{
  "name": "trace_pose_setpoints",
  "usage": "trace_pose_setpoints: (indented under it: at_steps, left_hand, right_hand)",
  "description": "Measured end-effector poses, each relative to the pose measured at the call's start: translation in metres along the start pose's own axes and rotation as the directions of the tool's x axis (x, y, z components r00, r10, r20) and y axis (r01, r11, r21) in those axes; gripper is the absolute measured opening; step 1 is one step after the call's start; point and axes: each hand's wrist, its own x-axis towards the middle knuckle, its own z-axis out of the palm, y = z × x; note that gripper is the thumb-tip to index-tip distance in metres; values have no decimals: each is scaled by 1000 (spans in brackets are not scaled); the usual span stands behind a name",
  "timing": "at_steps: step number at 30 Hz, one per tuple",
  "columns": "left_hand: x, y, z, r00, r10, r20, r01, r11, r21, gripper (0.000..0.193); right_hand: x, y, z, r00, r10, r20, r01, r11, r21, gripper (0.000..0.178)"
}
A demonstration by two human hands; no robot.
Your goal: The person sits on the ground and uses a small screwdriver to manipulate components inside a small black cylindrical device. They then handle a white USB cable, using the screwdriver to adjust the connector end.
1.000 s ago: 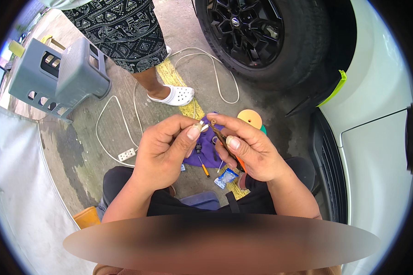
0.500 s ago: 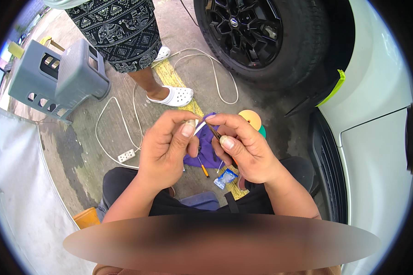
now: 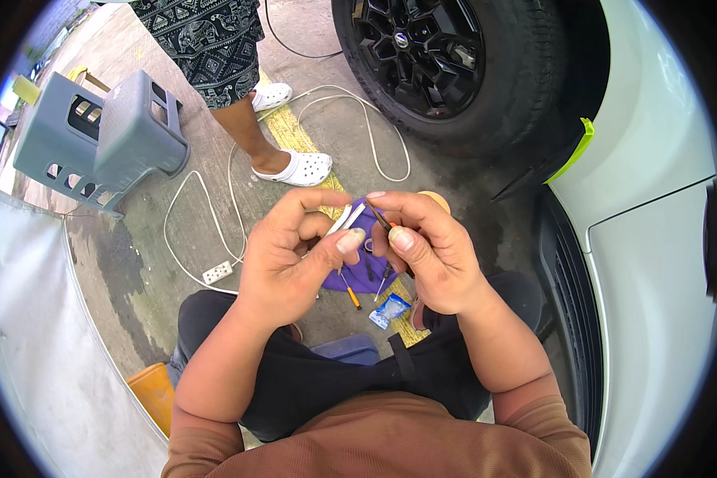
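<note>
My left hand (image 3: 283, 255) is closed on a white two-strand wire (image 3: 340, 221), its two pale ends sticking up past the fingers. My right hand (image 3: 438, 255) grips small pliers (image 3: 381, 219) with dark narrow jaws and a bit of orange showing at the handle. The pliers' tip points up and left, close to the wire ends; whether they touch I cannot tell. Most of the handle is hidden in my palm. Below both hands a purple cloth (image 3: 350, 279) lies on the ground, with a screwdriver (image 3: 353, 298) with an orange handle at its near edge.
A blue packet (image 3: 389, 311) lies near my feet. At left are a white power strip (image 3: 217, 272), its looping cord (image 3: 171, 211) and grey plastic stools (image 3: 139, 119). Another person's white clog (image 3: 303, 167) stands ahead. A car wheel (image 3: 454, 72) and white body panel (image 3: 653, 239) flank the right.
The pliers' tip has drawn away from my left fingertips, and a small gap shows between my hands. My left thumb has shifted right, leaving more of the white wire ends visible.
</note>
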Motion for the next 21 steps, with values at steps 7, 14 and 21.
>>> trace_pose_setpoints:
  at_steps: [7,14,21]
  left_hand:
    - [1,-1,-8,999,17,33,-20,996,90,12]
    - [-1,1,-4,996,88,-13,-86,991,101,12]
    - [-3,2,-6,999,44,-19,-41,991,125,13]
  right_hand:
    - [2,3,0,991,40,126,-72,961,266,43]
    - [1,1,0,989,44,139,-63,989,137,45]
    - [1,2,1,989,61,134,-75,992,103,44]
